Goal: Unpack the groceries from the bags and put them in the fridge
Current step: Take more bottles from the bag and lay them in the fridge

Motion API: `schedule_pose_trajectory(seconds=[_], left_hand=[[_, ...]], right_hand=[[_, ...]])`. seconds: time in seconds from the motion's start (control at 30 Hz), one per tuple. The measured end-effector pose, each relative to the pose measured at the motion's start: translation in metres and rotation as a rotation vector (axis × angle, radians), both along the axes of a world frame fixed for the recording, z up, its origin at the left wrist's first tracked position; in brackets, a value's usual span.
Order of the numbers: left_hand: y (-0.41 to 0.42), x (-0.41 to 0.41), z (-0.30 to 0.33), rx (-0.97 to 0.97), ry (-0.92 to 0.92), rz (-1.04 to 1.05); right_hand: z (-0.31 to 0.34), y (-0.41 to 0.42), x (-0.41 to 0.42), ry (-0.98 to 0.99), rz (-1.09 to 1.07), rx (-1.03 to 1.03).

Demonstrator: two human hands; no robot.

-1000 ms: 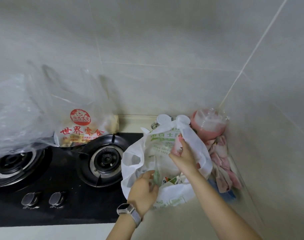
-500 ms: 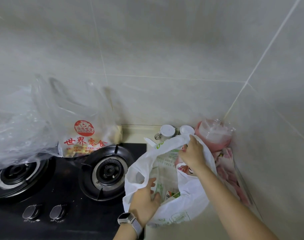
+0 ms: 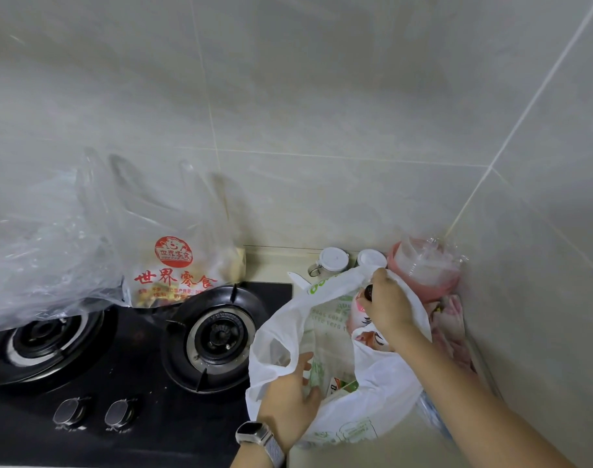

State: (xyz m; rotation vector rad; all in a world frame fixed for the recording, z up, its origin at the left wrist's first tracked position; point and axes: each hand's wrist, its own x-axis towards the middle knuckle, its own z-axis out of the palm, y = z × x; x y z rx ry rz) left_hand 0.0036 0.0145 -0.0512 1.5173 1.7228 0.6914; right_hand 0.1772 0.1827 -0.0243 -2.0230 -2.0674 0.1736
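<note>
A white plastic grocery bag with green print sits on the counter right of the stove. My left hand grips its near rim, a watch on the wrist. My right hand holds the bag's far handle and pulls it back over a pink-and-white package inside. A green and white carton shows deeper in the bag. A clear bag with red Chinese print and snacks stands behind the stove. No fridge is in view.
A black gas stove with two burners and two knobs fills the lower left. A crumpled clear plastic bag lies at far left. Two white-lidded jars and a pink container crowd the tiled corner.
My right hand pulled the bag's far handle down and back, widening the mouth and uncovering the jars behind. The view dipped slightly. My left hand stayed on the near rim.
</note>
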Motion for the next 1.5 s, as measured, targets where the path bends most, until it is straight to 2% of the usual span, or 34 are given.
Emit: schedule_pose_trajectory(seconds=[0.13,0.47,0.7,0.93,1.1,1.23,1.37,1.5], left_hand=[[-0.001,-0.005,0.001,0.01,-0.016,-0.022],[-0.015,-0.006,0.002,-0.028,-0.038,-0.001],[-0.028,-0.005,0.004,-0.04,-0.032,0.014],[-0.033,0.001,0.014,-0.03,-0.06,0.01],[-0.032,0.009,0.027,0.088,-0.111,0.035],[-0.029,0.017,0.04,0.14,-0.131,-0.006],[-0.031,0.017,0.057,0.145,-0.205,0.075],[-0.03,0.012,0.082,0.157,-0.272,0.051]], right_hand=[[-0.008,-0.011,-0.005,-0.136,0.123,-0.009],[-0.016,-0.047,-0.02,0.09,0.2,-0.105],[0.002,-0.082,-0.016,0.559,0.016,-0.124],[0.055,-0.122,-0.022,0.851,-0.042,-0.199],[0.12,-0.138,-0.013,0.948,0.079,-0.312],[0.149,-0.15,-0.005,0.986,0.171,-0.399],[0.161,-0.155,0.005,1.128,0.234,-0.372],[0.157,-0.159,0.009,1.384,0.228,-0.247]])
